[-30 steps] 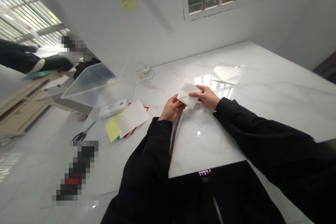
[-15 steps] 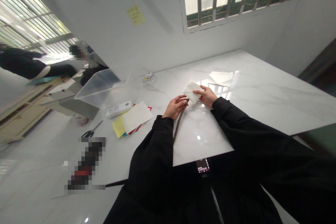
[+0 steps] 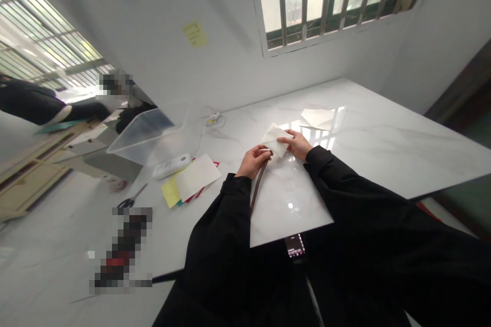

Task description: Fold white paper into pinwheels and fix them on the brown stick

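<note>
My right hand (image 3: 299, 145) pinches a small folded piece of white paper (image 3: 273, 133), thumb on top and the fingers behind it. Just left of it, my left hand (image 3: 253, 161) is closed, its fingertips pressed together around the upper end of a thin brown strip (image 3: 259, 184). That strip hangs down past the palm to the table, and its lower end is hidden by my sleeve. The left fingertips are close to the paper's lower left corner; whether they touch it I cannot tell. Behind the hands, another folded white paper (image 3: 317, 118) lies on the table.
Left of my hands lie coloured sheets under a white one (image 3: 199, 176), a white box-shaped device (image 3: 172, 166) and scissors (image 3: 132, 196). A clear plastic bin (image 3: 134, 135) stands behind them. A small white object with a cable (image 3: 213, 119) lies near the wall. Other people sit far left.
The view has shifted slightly. My left fingertips have closed more tightly on the top of the brown strip, and my right hand keeps its pinch on the paper.
</note>
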The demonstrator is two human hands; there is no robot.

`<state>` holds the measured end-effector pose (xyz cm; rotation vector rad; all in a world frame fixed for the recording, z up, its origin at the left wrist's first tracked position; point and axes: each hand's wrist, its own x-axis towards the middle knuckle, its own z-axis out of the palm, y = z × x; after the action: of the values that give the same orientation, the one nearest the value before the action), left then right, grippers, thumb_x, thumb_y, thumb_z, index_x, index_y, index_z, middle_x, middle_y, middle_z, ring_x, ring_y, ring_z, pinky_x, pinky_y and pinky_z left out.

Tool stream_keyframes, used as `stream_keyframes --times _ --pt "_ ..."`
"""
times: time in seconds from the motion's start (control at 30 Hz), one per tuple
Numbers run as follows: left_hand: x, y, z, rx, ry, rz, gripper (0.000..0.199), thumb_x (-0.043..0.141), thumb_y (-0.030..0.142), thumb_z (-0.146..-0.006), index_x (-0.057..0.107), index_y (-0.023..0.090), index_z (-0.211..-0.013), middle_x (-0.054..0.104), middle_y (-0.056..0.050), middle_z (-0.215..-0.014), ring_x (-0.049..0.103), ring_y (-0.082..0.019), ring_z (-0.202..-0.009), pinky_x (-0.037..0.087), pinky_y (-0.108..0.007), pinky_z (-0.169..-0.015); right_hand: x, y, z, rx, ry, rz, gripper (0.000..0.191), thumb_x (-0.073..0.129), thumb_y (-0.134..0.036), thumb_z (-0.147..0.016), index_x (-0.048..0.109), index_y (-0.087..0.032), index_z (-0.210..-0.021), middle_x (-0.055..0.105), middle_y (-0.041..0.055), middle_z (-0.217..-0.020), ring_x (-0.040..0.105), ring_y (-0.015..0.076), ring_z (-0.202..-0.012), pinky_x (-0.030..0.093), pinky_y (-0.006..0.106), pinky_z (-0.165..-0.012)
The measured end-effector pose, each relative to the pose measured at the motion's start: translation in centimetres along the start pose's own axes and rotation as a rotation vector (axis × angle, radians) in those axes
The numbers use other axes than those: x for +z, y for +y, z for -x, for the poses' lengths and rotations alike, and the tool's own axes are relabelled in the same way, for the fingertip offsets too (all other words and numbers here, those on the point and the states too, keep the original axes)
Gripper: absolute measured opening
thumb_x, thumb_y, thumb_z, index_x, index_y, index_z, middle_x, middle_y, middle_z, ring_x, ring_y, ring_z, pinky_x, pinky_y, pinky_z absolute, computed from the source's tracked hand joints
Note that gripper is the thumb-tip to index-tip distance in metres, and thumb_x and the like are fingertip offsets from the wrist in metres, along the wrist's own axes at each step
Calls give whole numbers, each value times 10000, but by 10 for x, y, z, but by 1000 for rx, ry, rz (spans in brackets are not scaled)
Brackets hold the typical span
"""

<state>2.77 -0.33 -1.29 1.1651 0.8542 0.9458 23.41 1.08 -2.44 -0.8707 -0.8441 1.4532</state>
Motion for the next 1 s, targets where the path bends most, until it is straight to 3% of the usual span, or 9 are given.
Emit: stream_keyframes --times 0.27,0.4,0.53,0.63,0.8,0.83,0.9,0.93,1.0 --pt "-1 1 0 41 102 66 571 976 377 -597 705 160 -1051 759 -41 -877 642 -116 -715 495 -263 -735 4 9 -4 -73 35 153 670 895 -436 -686 587 -230 -1244 722 29 -975 709 182 -879 608 300 -736" --pt "-3 3 1 21 148 118 614 983 347 -580 689 165 -1088 752 -29 -870 641 -102 -694 499 -249 -723 0 8 -5 -117 129 346 696 790 -576 -786 558 -217 -1335 706 75 -1064 703 199 -855 610 329 -694" --pt "-6 3 1 11 178 154 611 975 317 -586 672 171 -1096 745 -20 -879 646 -92 -688 499 -232 -699 -10 0 -2 -230 308 729 561 602 -677 -899 718 -195 -1163 711 44 -820 682 214 -782 566 367 -792" --pt "-7 3 1 8 187 165 597 969 306 -590 652 177 -1080 744 -19 -878 649 -91 -687 499 -225 -687 -14 -4 2 -261 301 840 611 441 -693 -971 791 -193 -973 664 31 -672 671 220 -749 518 360 -838" --pt "-5 3 1 5 196 181 615 977 300 -557 626 179 -1047 738 -9 -847 648 -87 -682 503 -216 -687 -12 -4 3 -312 254 862 613 447 -685 -981 761 -216 -1221 722 25 -758 688 220 -771 501 330 -822" --pt "-5 3 1 6 203 183 619 978 298 -548 625 180 -1043 728 2 -822 644 -86 -673 501 -214 -679 -12 -4 3 -295 249 894 609 425 -682 -993 789 -214 -1134 716 30 -731 688 224 -767 498 332 -836" --pt "-5 2 0 17 221 182 611 975 295 -544 627 182 -1033 702 25 -772 632 -82 -653 494 -208 -661 -11 -5 2 -233 252 993 658 367 -660 -1019 783 -206 -786 683 59 -651 684 239 -755 484 344 -858" --pt "-5 2 0 24 229 181 603 972 294 -547 628 182 -1030 694 31 -757 627 -81 -649 491 -205 -656 -11 -6 2 -204 261 1039 693 349 -646 -1028 714 -211 -630 666 76 -620 679 247 -747 476 350 -857" --pt "-5 2 -1 30 239 178 597 968 297 -552 630 182 -1031 696 28 -760 628 -81 -651 488 -203 -651 -12 -7 1 -176 274 1088 714 339 -625 -1035 598 -223 -504 651 93 -599 672 252 -730 464 354 -836"
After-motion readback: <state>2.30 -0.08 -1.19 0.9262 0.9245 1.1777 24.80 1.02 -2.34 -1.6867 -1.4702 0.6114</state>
